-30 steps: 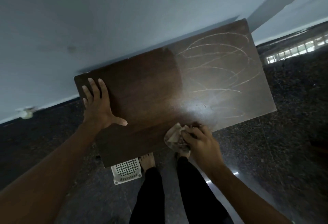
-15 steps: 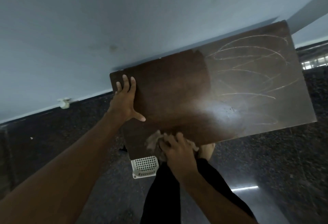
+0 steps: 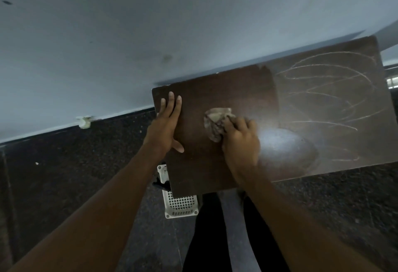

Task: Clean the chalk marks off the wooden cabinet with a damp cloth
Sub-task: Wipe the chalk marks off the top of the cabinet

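Observation:
The dark wooden cabinet top point(image 3: 237, 90) stands against a pale wall. Looping white chalk marks point(image 3: 327, 95) cover its right half; the left half is darker and bare of chalk. A crumpled beige cloth point(image 3: 215, 120) lies pressed on the top near its middle, with my right hand point(image 3: 241, 140) shut on it from the right. My left hand point(image 3: 168, 123) lies flat, fingers together, on the cabinet's left edge, its thumb pointing right. A bright glare patch point(image 3: 284, 144) sits just right of my right hand.
A white plastic lattice basket point(image 3: 181, 205) stands on the dark speckled floor point(image 3: 75, 174) under the cabinet's front left corner. My dark-trousered legs point(image 3: 206, 239) are below the front edge. A small white fitting point(image 3: 85, 122) sits at the wall's base on the left.
My right hand has pushed the cloth from the cabinet's front edge up onto the middle of the top. My left hand stays on the left edge. The camera has swung left.

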Demonstrator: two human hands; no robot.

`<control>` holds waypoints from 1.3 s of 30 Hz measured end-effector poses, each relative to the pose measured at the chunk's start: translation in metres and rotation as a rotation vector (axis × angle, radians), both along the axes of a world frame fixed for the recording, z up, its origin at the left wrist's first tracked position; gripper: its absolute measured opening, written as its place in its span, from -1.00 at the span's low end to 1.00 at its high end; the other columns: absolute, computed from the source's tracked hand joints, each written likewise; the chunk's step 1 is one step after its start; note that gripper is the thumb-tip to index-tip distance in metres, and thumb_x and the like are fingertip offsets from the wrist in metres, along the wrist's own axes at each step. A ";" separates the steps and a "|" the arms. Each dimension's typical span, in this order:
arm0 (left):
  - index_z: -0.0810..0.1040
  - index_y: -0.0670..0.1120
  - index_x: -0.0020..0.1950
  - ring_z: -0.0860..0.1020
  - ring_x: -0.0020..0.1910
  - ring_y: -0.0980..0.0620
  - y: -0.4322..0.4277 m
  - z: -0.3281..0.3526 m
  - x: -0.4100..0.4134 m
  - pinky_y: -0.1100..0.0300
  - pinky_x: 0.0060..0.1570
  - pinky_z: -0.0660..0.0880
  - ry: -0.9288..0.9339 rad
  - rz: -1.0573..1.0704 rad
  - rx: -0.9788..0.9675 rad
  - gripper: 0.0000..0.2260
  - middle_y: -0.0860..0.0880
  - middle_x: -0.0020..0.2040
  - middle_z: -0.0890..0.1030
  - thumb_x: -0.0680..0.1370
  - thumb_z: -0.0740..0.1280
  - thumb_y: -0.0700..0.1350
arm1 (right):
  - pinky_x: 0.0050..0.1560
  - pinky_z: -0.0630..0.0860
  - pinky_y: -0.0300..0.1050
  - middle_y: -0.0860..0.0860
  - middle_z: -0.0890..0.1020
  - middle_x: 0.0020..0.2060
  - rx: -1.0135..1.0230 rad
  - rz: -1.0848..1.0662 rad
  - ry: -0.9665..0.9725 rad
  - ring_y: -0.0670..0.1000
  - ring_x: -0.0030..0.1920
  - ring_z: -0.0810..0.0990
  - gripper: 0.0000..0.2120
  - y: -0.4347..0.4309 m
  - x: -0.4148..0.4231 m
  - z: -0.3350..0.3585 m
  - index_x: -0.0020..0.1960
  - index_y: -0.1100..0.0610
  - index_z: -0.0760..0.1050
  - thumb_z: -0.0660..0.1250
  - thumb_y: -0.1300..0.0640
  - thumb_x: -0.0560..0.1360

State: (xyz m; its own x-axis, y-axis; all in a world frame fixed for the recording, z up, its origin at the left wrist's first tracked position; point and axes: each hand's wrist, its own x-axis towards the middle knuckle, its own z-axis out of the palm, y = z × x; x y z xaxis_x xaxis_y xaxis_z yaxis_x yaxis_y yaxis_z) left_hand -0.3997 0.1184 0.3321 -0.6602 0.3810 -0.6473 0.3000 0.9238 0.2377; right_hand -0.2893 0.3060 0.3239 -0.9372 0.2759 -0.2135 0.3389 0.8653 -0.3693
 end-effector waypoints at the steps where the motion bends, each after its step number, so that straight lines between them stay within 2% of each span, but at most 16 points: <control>1: -0.31 -0.08 0.60 -0.31 0.58 -0.07 -0.003 -0.002 0.000 -0.26 0.38 0.38 0.004 0.010 0.019 0.42 0.08 0.48 -0.47 0.10 0.69 0.05 | -0.24 0.57 0.03 0.13 0.60 0.10 -0.010 0.023 -0.016 0.25 0.05 0.50 -0.51 -0.016 -0.006 0.000 0.22 0.14 0.59 0.51 0.27 0.30; 5: -0.34 -0.12 0.60 -0.32 0.58 -0.01 -0.011 -0.005 0.005 -0.15 0.40 0.37 0.043 0.018 0.089 0.39 0.05 0.55 -0.45 0.16 0.68 0.00 | -0.14 0.60 0.07 0.09 0.59 0.10 -0.049 0.209 -0.007 0.19 0.02 0.51 -0.55 -0.056 0.009 -0.002 0.23 0.13 0.56 0.48 0.18 0.35; 7: -0.35 -0.13 0.60 -0.29 0.60 -0.03 -0.013 -0.004 0.006 -0.12 0.44 0.37 0.098 -0.017 0.055 0.36 -0.01 0.58 -0.43 0.20 0.66 0.03 | -0.15 0.59 0.05 0.05 0.58 0.12 -0.050 0.318 -0.017 0.17 0.01 0.49 -0.59 -0.050 0.034 -0.004 0.22 0.10 0.57 0.40 0.15 0.38; 10: -0.35 -0.16 0.59 -0.28 0.60 -0.08 -0.017 -0.001 0.010 -0.05 0.58 0.08 0.183 -0.026 -0.021 0.40 -0.07 0.59 -0.40 0.16 0.58 0.29 | -0.18 0.62 0.05 0.05 0.57 0.17 -0.012 0.404 -0.018 0.20 0.07 0.49 -0.59 -0.014 0.059 -0.006 0.21 0.09 0.59 0.41 0.16 0.36; 12: -0.31 -0.17 0.60 -0.26 0.61 -0.11 -0.027 -0.002 0.015 -0.07 0.59 -0.01 0.227 0.007 -0.024 0.37 -0.10 0.61 -0.35 0.18 0.52 0.38 | -0.28 0.60 0.03 0.08 0.60 0.12 0.042 0.353 -0.016 0.21 0.03 0.49 -0.54 0.012 0.052 -0.003 0.19 0.12 0.61 0.50 0.24 0.28; 15: -0.17 -0.19 0.63 -0.15 0.62 -0.12 -0.052 -0.008 0.028 -0.10 0.59 0.03 0.282 0.052 0.026 0.23 -0.14 0.64 -0.18 0.28 0.40 0.45 | -0.39 0.49 -0.03 0.12 0.62 0.06 0.093 0.106 -0.037 0.26 -0.02 0.48 -0.59 0.025 0.010 -0.001 0.16 0.15 0.62 0.50 0.29 0.32; 18: -0.03 -0.20 0.63 -0.04 0.62 -0.13 -0.073 -0.016 0.036 -0.12 0.56 0.13 0.294 0.059 0.058 0.04 -0.15 0.64 -0.04 0.42 0.19 0.47 | -0.30 0.42 -0.07 0.12 0.61 0.12 0.079 -0.082 -0.011 0.25 0.06 0.47 -0.59 0.001 -0.046 -0.005 0.22 0.12 0.60 0.46 0.28 0.38; 20: 0.08 -0.23 0.61 0.07 0.61 -0.15 -0.081 -0.018 0.036 -0.11 0.53 0.21 0.329 0.064 0.092 -0.15 -0.18 0.63 0.07 0.55 0.10 0.37 | -0.24 0.44 -0.05 0.10 0.58 0.18 0.050 -0.084 0.011 0.22 0.13 0.44 -0.56 -0.028 -0.077 -0.005 0.27 0.10 0.57 0.45 0.25 0.41; 23: 0.21 -0.27 0.57 0.19 0.57 -0.18 -0.087 -0.018 0.029 -0.18 0.42 0.39 0.439 0.075 0.160 -0.46 -0.23 0.59 0.19 0.67 0.20 -0.02 | -0.06 0.58 0.04 0.08 0.54 0.24 -0.010 0.067 0.004 0.18 0.20 0.42 -0.56 -0.076 -0.098 0.000 0.34 0.07 0.51 0.44 0.17 0.47; 26: 0.19 -0.24 0.58 0.19 0.57 -0.18 -0.086 -0.015 0.012 -0.17 0.35 0.46 0.436 0.105 0.182 -0.49 -0.20 0.60 0.17 0.65 0.22 -0.20 | -0.03 0.61 0.12 0.10 0.58 0.13 -0.088 0.234 0.010 0.18 0.13 0.48 -0.61 -0.109 -0.076 0.003 0.22 0.14 0.57 0.48 0.16 0.41; 28: 0.18 -0.22 0.59 0.20 0.58 -0.14 -0.083 -0.014 0.001 -0.13 0.33 0.49 0.432 0.092 0.190 -0.45 -0.16 0.61 0.16 0.61 0.21 -0.27 | -0.04 0.60 0.11 0.08 0.60 0.08 -0.109 0.361 -0.011 0.18 0.08 0.51 -0.55 -0.108 -0.047 0.003 0.18 0.13 0.59 0.55 0.16 0.30; 30: 0.18 -0.19 0.60 0.21 0.58 -0.11 -0.080 -0.014 -0.007 -0.07 0.29 0.53 0.427 0.075 0.210 -0.36 -0.12 0.62 0.16 0.52 0.24 -0.42 | -0.14 0.60 0.04 0.03 0.61 0.07 -0.083 0.452 -0.004 0.16 0.04 0.52 -0.48 -0.090 -0.021 -0.001 0.17 0.09 0.60 0.58 0.15 0.22; 32: 0.17 -0.18 0.60 0.23 0.57 -0.11 -0.077 -0.014 -0.011 -0.03 0.24 0.55 0.417 0.055 0.224 -0.30 -0.11 0.62 0.15 0.48 0.24 -0.45 | -0.25 0.59 -0.01 0.03 0.61 0.08 -0.051 0.484 0.012 0.17 0.02 0.53 -0.48 -0.066 -0.011 -0.005 0.16 0.08 0.61 0.56 0.18 0.21; 34: 0.18 -0.19 0.60 0.27 0.55 -0.13 -0.075 -0.014 -0.015 -0.06 0.24 0.56 0.431 0.036 0.247 -0.33 -0.13 0.61 0.17 0.50 0.25 -0.43 | -0.24 0.60 0.02 0.06 0.61 0.08 -0.001 0.450 0.006 0.20 0.05 0.54 -0.50 -0.049 -0.022 -0.005 0.15 0.10 0.62 0.56 0.19 0.22; 37: 0.20 -0.17 0.59 0.31 0.53 -0.13 -0.072 -0.014 -0.018 -0.04 0.18 0.60 0.474 0.029 0.272 -0.39 -0.12 0.60 0.19 0.55 0.24 -0.38 | -0.24 0.57 0.05 0.10 0.60 0.07 0.068 0.250 -0.011 0.24 0.08 0.51 -0.53 -0.047 -0.064 0.000 0.15 0.14 0.62 0.59 0.15 0.26; 39: 0.22 -0.17 0.59 0.30 0.53 -0.10 -0.069 -0.013 -0.019 0.00 0.24 0.57 0.523 0.045 0.313 -0.48 -0.12 0.60 0.20 0.62 0.19 -0.31 | -0.11 0.55 0.10 0.09 0.55 0.15 0.069 0.115 -0.026 0.21 0.17 0.43 -0.55 -0.061 -0.095 0.000 0.27 0.10 0.56 0.51 0.13 0.39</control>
State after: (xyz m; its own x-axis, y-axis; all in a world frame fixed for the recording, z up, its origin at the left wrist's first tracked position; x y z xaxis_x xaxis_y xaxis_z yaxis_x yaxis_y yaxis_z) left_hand -0.4186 0.0498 0.3190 -0.8804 0.4646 -0.0951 0.4120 0.8487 0.3316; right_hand -0.3847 0.2448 0.3235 -0.9579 0.1816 -0.2223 0.2443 0.9222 -0.2997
